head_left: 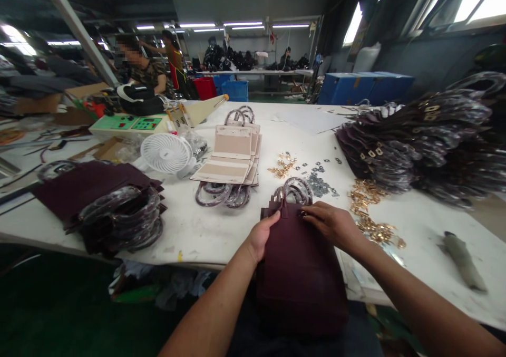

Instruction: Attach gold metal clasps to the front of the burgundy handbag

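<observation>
A dark maroon handbag piece point(302, 272) leans upright at the table's front edge, its plastic-wrapped handles point(297, 189) pointing away from me. My left hand point(262, 235) grips its upper left edge, thumb on the front face and fingers hidden behind. At the top, right of the handle tab, my right hand point(330, 221) has its fingers pinched together against the bag. A small dark or shiny bit shows at those fingertips, too small to name. Beyond the bag lie grey metal plates point(319, 184) and gold metal fittings point(283, 165).
More gold fittings point(369, 209) lie right of my right hand, near a big pile of maroon bag pieces point(411, 141). Beige pieces point(233, 151), a white fan point(166, 154) and another maroon stack point(106, 204) stand left. A grey-green roll point(465, 262) lies far right. People work behind.
</observation>
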`<action>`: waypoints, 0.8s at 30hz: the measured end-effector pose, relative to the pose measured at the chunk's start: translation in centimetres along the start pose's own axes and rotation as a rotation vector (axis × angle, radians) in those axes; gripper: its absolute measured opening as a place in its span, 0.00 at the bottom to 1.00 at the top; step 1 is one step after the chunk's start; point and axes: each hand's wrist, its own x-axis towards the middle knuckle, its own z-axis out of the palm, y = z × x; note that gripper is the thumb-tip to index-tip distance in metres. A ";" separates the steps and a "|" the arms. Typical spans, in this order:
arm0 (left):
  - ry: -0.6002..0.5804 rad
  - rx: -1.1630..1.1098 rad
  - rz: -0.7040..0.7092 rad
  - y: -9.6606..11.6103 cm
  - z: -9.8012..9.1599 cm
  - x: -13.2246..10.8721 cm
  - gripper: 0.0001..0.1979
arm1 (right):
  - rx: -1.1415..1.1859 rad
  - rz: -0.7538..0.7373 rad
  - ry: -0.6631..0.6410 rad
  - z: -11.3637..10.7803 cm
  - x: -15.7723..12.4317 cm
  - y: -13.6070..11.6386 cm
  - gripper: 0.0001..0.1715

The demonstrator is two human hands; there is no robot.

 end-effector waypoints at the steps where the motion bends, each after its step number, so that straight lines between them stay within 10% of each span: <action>1: 0.003 0.003 0.008 0.0 0.0 0.0 0.24 | -0.007 -0.003 -0.002 0.0 0.1 0.0 0.17; 24: 0.033 -0.010 0.079 -0.4 0.5 0.1 0.21 | -0.172 -0.108 -0.106 0.8 0.8 -0.6 0.22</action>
